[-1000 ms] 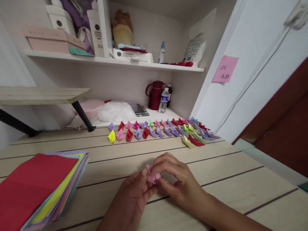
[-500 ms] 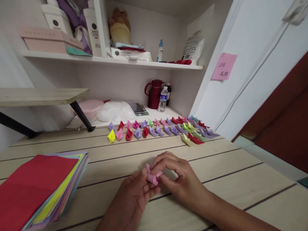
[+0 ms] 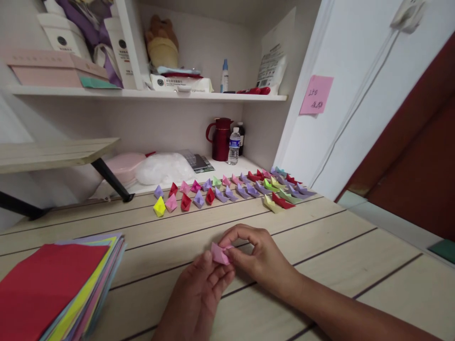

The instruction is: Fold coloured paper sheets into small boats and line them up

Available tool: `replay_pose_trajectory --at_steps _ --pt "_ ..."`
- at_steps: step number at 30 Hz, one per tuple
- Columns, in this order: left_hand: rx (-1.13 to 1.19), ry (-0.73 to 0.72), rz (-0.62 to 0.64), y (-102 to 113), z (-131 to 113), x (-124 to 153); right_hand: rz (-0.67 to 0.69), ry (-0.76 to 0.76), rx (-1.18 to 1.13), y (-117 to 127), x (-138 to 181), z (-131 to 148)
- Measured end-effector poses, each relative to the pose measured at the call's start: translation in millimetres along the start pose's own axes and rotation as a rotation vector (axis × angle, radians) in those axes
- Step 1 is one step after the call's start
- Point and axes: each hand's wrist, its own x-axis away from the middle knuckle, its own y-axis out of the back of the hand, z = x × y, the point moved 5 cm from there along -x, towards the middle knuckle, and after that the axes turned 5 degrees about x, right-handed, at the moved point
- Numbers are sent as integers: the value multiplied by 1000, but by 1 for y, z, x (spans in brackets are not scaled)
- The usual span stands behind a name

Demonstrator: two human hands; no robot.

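A small piece of pink origami paper (image 3: pixel 219 254), folded several times over, is held between both hands above the wooden table. My right hand (image 3: pixel 261 253) pinches its right part between thumb and fingers, hiding some of the folds. From the left, my left hand (image 3: pixel 199 289) grips the paper's edge at the thumb, its other fingers curled beneath. Beyond the hands, folded paper boats in many colours stand in rows, among them a yellow one (image 3: pixel 159 207) and a red one (image 3: pixel 283 201).
A stack of coloured paper sheets (image 3: pixel 53 284) lies at the left, red on top. Behind the boats are a dark red jug (image 3: pixel 221 139), a water bottle (image 3: pixel 233 148) and a white plastic bag (image 3: pixel 165 169). A small raised wooden stand (image 3: pixel 53 154) is at the far left.
The pink paper has turned in my fingers, and a flat, pointed face now shows at its left. My right thumb has moved up onto it. The camera view has shifted slightly right.
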Motion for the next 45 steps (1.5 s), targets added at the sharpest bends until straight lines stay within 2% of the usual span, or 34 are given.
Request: replay_pose_trajectory --at_steps 8,22,28,34,39,43,45 --pt "-9 35 -24 -2 -4 4 61 187 0 1 0 10" --pt "-87 57 -67 -1 -6 6 149 261 248 5 -1 9" --pt "-117 87 -19 -3 -6 7 214 344 209 8 -4 14" --pt "-137 65 -67 -9 -8 11 140 245 270 9 -4 7" --pt "-273 -10 -52 -7 -3 5 101 114 303 9 -4 -3" --pt "-536 -84 -104 -3 1 3 87 36 303 10 -4 -6" --pt "-753 -197 -185 -2 -3 5 99 26 320 9 -3 -6"
